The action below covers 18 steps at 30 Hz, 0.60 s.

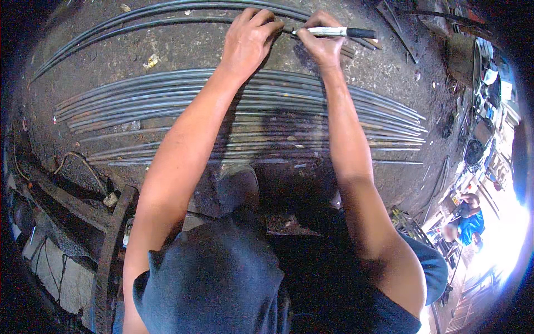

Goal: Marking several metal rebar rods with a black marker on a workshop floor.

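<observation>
Nearest the camera, dark clothing [211,278] is seen on the near side of the wide row of rods [278,92], which is crossed by both bare forearms. Beyond that row, toward its right half, a white marker [328,32] with a black end is held in the right hand [322,49], pinched narrowly between thumb and fingers, its tip pointed left. Just left of it, also beyond the row, the left hand [247,42] is placed over the far rods [189,5], its fingers bent and close together; whether a rod is gripped by them cannot be told. Whether a rod is touched by the marker's tip cannot be told either. Past the row's right end, a flat metal strip [397,30] is laid on the dirty floor [389,67]. Near left of the row, a cable [83,157] and a heavy metal frame [111,250] are seen. Well right of it, a co-worker in blue [471,225] is shown small, in glare.
</observation>
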Tool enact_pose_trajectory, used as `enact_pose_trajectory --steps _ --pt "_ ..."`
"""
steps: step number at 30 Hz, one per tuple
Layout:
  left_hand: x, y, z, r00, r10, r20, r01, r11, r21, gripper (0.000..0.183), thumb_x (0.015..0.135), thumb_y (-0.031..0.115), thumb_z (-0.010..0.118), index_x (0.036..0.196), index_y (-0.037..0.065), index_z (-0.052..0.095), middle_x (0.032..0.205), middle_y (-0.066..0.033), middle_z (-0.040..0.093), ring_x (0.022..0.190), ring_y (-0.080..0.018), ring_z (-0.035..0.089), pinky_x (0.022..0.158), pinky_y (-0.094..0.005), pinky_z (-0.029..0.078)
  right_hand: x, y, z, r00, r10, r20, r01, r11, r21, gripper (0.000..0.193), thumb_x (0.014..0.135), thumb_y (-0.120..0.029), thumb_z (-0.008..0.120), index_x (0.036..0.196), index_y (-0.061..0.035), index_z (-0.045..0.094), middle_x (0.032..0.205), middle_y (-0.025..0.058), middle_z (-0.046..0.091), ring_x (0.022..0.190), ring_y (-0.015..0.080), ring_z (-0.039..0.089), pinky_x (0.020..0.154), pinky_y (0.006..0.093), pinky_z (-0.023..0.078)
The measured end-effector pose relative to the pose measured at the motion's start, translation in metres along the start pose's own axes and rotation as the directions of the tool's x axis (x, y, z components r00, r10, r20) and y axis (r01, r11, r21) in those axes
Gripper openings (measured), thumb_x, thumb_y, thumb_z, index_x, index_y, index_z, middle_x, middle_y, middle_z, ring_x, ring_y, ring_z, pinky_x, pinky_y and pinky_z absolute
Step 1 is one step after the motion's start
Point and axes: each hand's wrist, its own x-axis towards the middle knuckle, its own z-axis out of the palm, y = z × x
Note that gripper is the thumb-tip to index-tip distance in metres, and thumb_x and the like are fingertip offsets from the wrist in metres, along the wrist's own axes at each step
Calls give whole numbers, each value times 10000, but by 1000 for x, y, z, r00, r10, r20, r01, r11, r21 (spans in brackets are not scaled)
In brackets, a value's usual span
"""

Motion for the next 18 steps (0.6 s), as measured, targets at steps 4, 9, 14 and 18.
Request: enact_pose_trajectory --steps 4,9,14,18 --pt "-3 -3 1 1000 -8 -3 8 1000 6 349 782 60 739 1126 116 756 1155 -76 673 1088 -320 597 941 -439 512 -2 1 3 998 56 -14 -56 998 42 105 666 16 690 649 -28 596 661 38 586 602 128 533 577 293 426" --pt "0 -1 2 1000 -23 1 23 1000 0 359 787 73 747 1141 133 758 1155 -72 672 1086 -313 596 946 -436 511 -4 19 -4 998 -9 67 12 999 -47 115 685 -9 710 660 -33 600 659 30 578 596 120 522 565 284 406" --pt "-1 -2 -2 999 -16 37 15 999 39 367 784 65 746 1144 135 759 1153 -75 671 1090 -314 592 951 -436 513 -7 12 -4 983 162 88 -168 984 66 133 718 -21 727 672 -32 602 656 14 562 607 97 503 552 281 389" --pt "2 0 -2 999 -6 37 5 999 49 374 777 70 753 1145 135 759 1152 -77 668 1092 -317 587 956 -436 512 -3 16 -6 995 82 57 -91 984 155 143 732 -13 719 666 -21 592 664 16 565 610 90 512 540 277 384"
